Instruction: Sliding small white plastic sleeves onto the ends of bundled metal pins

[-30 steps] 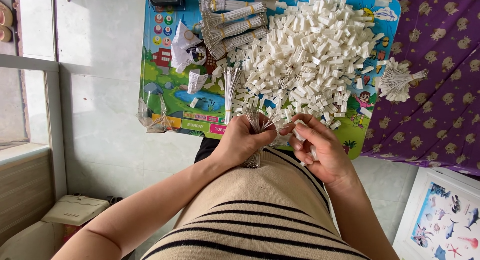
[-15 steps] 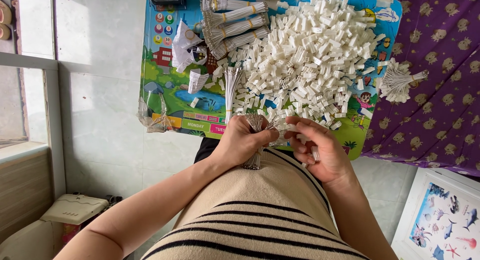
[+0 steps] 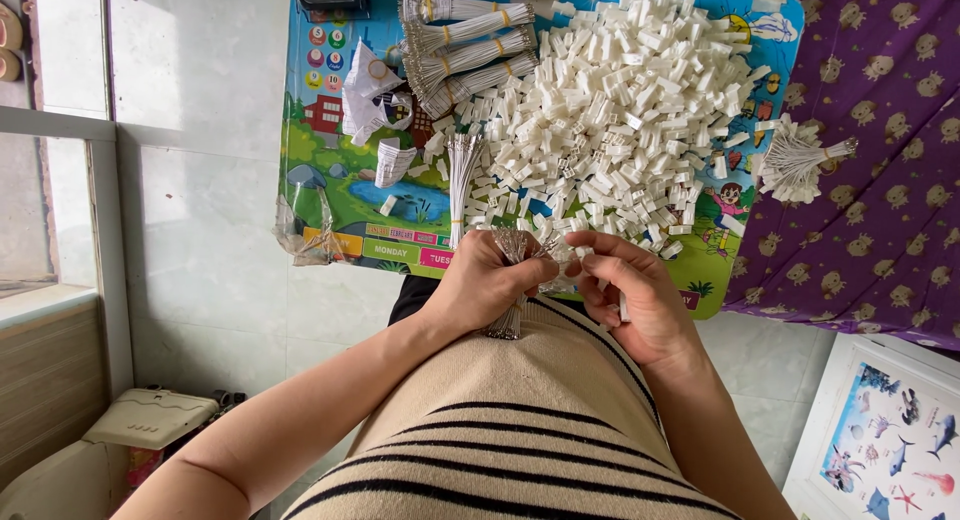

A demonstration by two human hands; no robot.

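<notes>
White plastic connectors (image 3: 620,110) lie heaped on the colourful cartoon mat (image 3: 330,170), a blocky, matte pile at twelve o'clock from both hands, its near edge just beside the knuckles; tied bundles of thin white wires (image 3: 470,50) lie at eleven o'clock. The left hand (image 3: 490,280) is clenched round a bundle of wires (image 3: 508,320), long axis running twelve to six; the right hand (image 3: 630,295), curled, pinches a small white piece (image 3: 622,305) beside the bundle's metal-tipped top end.
</notes>
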